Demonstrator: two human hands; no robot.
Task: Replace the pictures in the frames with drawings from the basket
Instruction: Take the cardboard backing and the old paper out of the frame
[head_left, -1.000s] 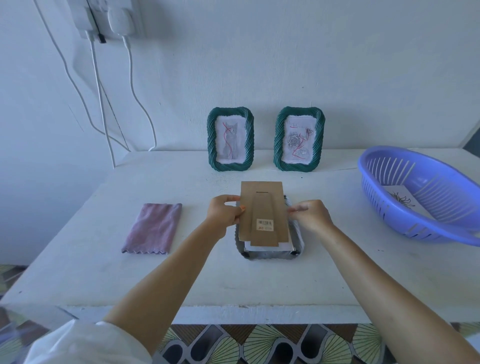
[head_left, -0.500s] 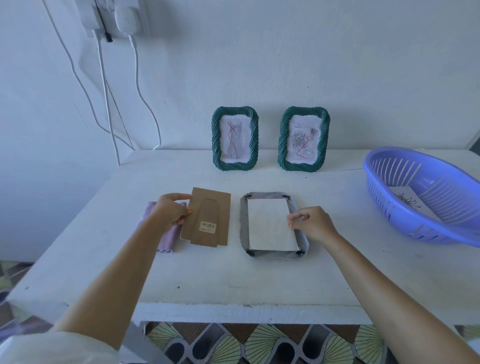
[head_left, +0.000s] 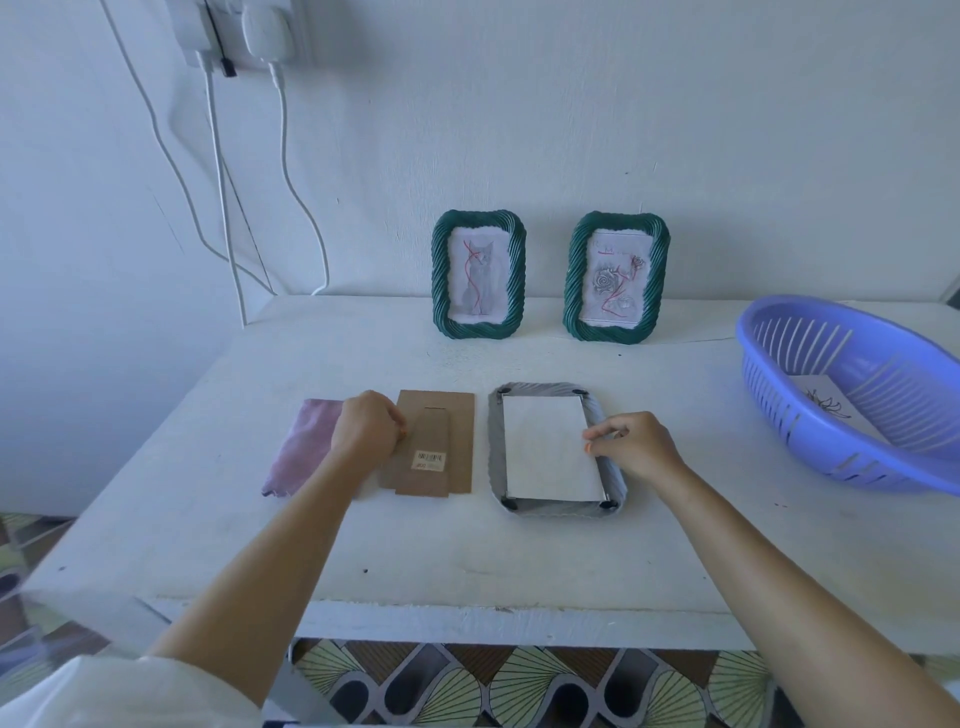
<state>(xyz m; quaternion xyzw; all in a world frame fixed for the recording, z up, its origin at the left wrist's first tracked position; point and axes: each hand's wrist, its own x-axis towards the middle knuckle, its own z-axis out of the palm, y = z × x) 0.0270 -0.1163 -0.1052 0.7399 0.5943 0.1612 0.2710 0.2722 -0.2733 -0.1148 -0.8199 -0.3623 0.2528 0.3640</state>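
A frame (head_left: 495, 447) lies face down in the middle of the white table (head_left: 519, 561), its back open. A white picture sheet (head_left: 545, 452) lies in it, blank side up. My right hand (head_left: 636, 447) pinches the sheet's right edge between thumb and fingers. The brown cardboard backing (head_left: 447, 441) lies flat just left of the frame. My left hand (head_left: 366, 431) grips its left edge with curled fingers. The purple basket (head_left: 831, 447) at the right holds a drawing (head_left: 826, 408).
Two green rope-edged frames stand against the wall, one with a cat picture (head_left: 479, 275), one with a rose picture (head_left: 616, 278). A pink cloth (head_left: 306, 447) lies partly under the backing. White cables (head_left: 223, 208) hang from wall plugs at the back left.
My left hand lifted the cardboard backing off the frame and carried it left, down onto the table by the cloth. The white sheet is now uncovered. My right hand stayed at the frame's right edge.
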